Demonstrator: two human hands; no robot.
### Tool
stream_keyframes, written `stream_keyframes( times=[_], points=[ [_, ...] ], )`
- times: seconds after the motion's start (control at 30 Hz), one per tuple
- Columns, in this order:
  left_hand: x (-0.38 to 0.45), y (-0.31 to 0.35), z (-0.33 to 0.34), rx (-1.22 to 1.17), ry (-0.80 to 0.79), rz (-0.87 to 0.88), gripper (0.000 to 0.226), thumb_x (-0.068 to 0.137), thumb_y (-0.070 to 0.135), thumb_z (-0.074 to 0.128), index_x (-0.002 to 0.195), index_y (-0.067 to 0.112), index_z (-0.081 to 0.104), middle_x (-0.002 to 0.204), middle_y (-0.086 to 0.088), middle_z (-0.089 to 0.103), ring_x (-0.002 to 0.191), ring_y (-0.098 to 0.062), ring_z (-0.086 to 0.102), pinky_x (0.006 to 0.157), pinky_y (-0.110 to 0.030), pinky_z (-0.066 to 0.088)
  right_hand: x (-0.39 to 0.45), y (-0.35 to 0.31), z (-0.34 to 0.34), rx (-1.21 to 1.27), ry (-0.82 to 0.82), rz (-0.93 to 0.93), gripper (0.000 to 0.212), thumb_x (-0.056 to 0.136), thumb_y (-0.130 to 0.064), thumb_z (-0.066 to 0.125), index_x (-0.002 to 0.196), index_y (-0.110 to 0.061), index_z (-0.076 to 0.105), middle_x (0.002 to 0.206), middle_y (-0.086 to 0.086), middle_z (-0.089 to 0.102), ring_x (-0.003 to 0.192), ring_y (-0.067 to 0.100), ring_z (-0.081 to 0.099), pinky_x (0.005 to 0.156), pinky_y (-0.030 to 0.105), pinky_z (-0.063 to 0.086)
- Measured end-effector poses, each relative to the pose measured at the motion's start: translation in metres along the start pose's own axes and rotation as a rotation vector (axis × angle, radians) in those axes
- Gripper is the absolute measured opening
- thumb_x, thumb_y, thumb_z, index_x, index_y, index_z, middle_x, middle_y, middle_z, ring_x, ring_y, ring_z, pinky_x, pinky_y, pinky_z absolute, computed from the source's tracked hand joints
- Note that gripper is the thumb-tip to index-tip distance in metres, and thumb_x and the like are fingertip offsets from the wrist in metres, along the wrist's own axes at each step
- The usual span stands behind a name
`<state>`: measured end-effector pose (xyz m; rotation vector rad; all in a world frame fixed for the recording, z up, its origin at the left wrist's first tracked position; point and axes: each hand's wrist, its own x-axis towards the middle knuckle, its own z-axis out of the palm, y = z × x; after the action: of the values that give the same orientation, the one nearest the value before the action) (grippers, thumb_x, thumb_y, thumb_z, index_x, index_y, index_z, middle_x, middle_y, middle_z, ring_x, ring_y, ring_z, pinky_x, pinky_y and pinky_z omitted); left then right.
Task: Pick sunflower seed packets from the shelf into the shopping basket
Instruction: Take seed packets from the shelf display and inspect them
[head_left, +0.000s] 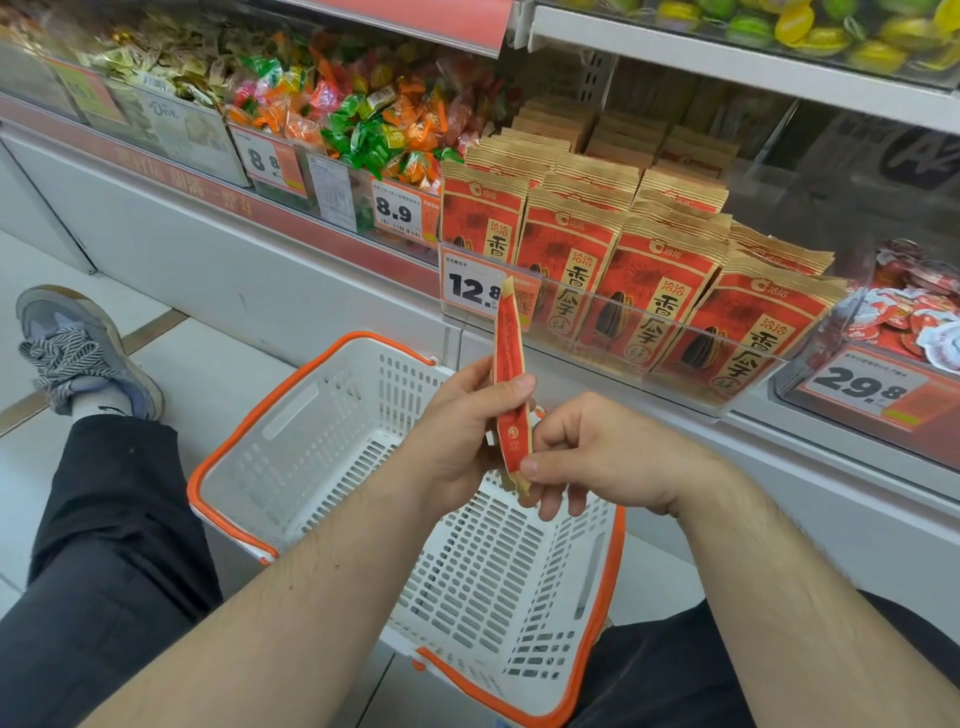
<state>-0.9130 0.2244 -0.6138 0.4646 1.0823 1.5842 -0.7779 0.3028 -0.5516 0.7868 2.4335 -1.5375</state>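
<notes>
Gripping one red sunflower seed packet (508, 364) edge-on, left hand (457, 441) curled round its middle, right hand (587, 452) pinching its lower end; hovering directly above the white shopping basket (363, 467), shelf packets (649, 291) standing just beyond.

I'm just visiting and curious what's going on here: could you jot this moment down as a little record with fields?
place: shop aisle, person seated by a shelf
held item: one seed packet, upright, seen edge-on
left hand: grips the packet's middle
right hand: pinches its lower end
basket: white with orange rim, below the hands, no packets visible inside
shelf stock: rows of red seed packets behind a clear rail
price tag: reads 12.8, partly hidden
</notes>
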Motion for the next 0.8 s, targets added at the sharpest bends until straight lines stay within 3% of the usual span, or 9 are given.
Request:
stream_keyframes(
  times=[0.23,0.37,0.47,0.53,0.6,0.67,0.8],
  points=[
    [-0.003,-0.002,0.002,0.011,0.000,-0.022,0.035,0.071,0.028,0.074,0.103,0.015,0.064,0.080,-0.005,0.063,0.080,-0.024,0.056,0.086,-0.044,0.042,0.001,0.007,-0.001,0.019,-0.063,0.006,0.018,0.097,-0.005,0.057,0.084,-0.004,0.069,0.079,0.005,0.074,0.071,0.018,0.071,0.058,0.023,0.052],
    [-0.005,0.000,0.000,-0.036,-0.051,-0.026,0.046,0.074,0.029,0.073,0.113,0.008,0.061,0.094,-0.015,0.060,0.091,-0.033,0.053,0.085,-0.047,0.044,0.002,0.007,-0.002,0.029,-0.017,-0.029,0.015,0.092,-0.018,0.068,0.087,-0.005,0.072,0.082,0.009,0.075,0.071,0.017,0.071,0.062,0.027,0.053],
    [-0.007,0.002,0.000,-0.145,-0.207,-0.065,0.073,0.073,0.034,0.078,0.130,-0.004,0.052,0.108,-0.025,0.057,0.095,-0.041,0.057,0.078,-0.050,0.051,0.003,0.008,-0.005,0.036,0.139,0.000,0.048,0.069,-0.049,0.075,0.080,-0.002,0.070,0.078,0.013,0.074,0.068,0.019,0.068,0.063,0.031,0.052],
    [-0.010,0.005,-0.001,-0.186,-0.236,-0.064,0.065,0.079,0.038,0.067,0.126,-0.005,0.055,0.105,-0.023,0.066,0.088,-0.037,0.067,0.074,-0.045,0.056,0.004,0.009,-0.007,0.078,0.279,0.060,0.059,0.061,-0.053,0.077,0.077,0.002,0.061,0.071,0.011,0.068,0.062,0.016,0.064,0.057,0.029,0.048],
    [-0.010,0.006,-0.002,-0.189,-0.237,-0.070,0.054,0.088,0.040,0.058,0.126,0.003,0.061,0.113,-0.020,0.069,0.094,-0.032,0.069,0.083,-0.044,0.056,0.005,0.011,-0.008,0.182,0.403,0.081,0.048,0.069,-0.040,0.084,0.082,-0.007,0.050,0.071,0.006,0.066,0.053,0.010,0.060,0.047,0.024,0.043],
    [-0.011,0.008,-0.002,-0.138,-0.235,-0.072,0.059,0.091,0.046,0.051,0.132,0.005,0.059,0.126,-0.025,0.064,0.104,-0.036,0.065,0.090,-0.047,0.053,0.005,0.009,-0.006,0.311,0.460,0.077,0.045,0.075,-0.022,0.084,0.095,-0.010,0.046,0.080,0.005,0.069,0.047,0.006,0.058,0.042,0.021,0.040],
    [-0.005,-0.001,-0.009,0.155,-0.221,0.082,0.089,0.069,0.060,0.081,0.134,0.006,0.055,0.125,-0.028,0.064,0.107,-0.045,0.065,0.086,-0.050,0.056,0.003,0.007,-0.001,0.295,0.517,-0.017,0.048,0.073,-0.005,0.085,0.111,-0.017,0.057,0.090,0.003,0.072,0.055,0.003,0.064,0.048,0.019,0.046]
  ],
)
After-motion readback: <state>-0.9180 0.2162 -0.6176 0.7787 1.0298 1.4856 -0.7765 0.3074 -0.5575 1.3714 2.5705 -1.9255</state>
